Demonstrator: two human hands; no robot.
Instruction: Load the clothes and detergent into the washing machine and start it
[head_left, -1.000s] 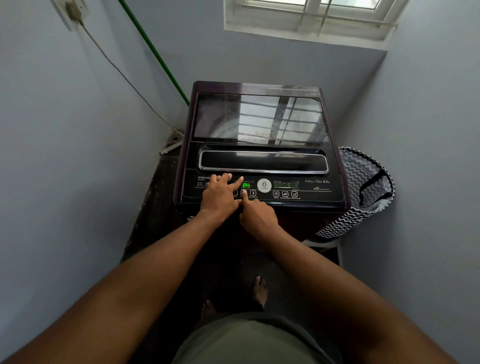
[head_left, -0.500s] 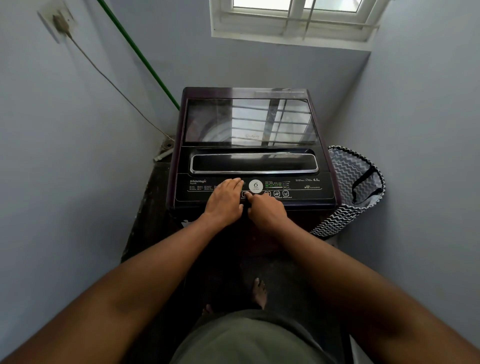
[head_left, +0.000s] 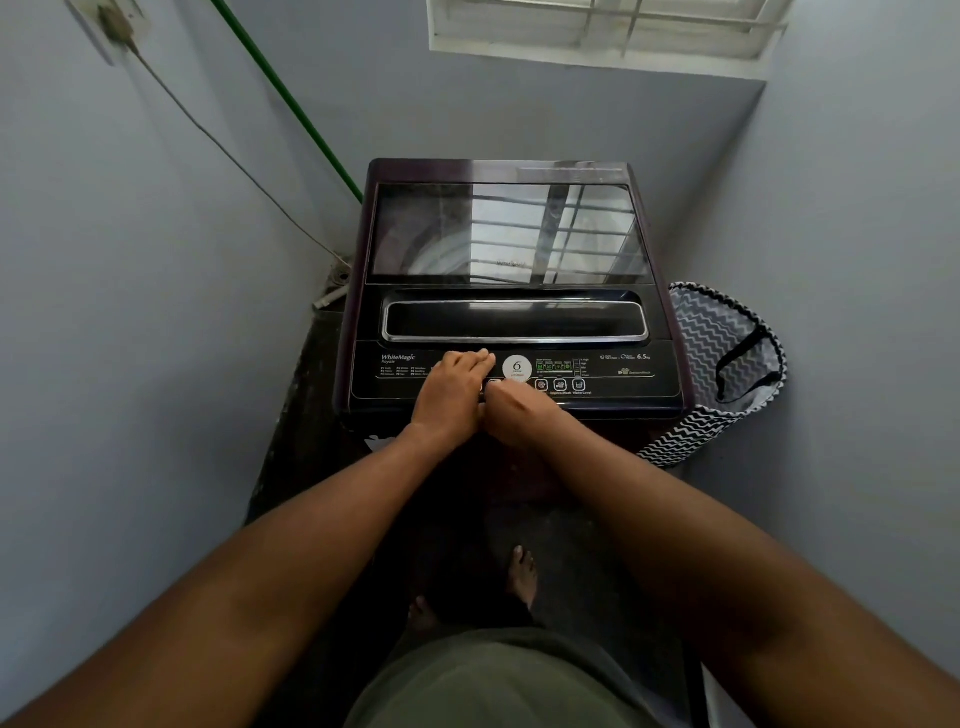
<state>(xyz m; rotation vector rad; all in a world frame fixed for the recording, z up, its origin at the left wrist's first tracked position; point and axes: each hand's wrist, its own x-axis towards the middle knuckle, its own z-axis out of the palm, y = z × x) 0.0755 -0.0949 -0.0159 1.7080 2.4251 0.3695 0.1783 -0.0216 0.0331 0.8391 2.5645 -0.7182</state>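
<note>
Fingers of the left hand (head_left: 451, 396) lie flat and together on the panel (head_left: 623, 382); the right hand (head_left: 511, 415) is curled, fingertip apparently on a button. Press once, squarely, then check the display. Washer (head_left: 509, 171) lid is down.

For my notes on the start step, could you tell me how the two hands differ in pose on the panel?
The left hand lies flat with straight fingers; the right hand is curled. The left reaches further up the panel; the right sits at its front edge. Both touch each other, holding nothing.
</note>
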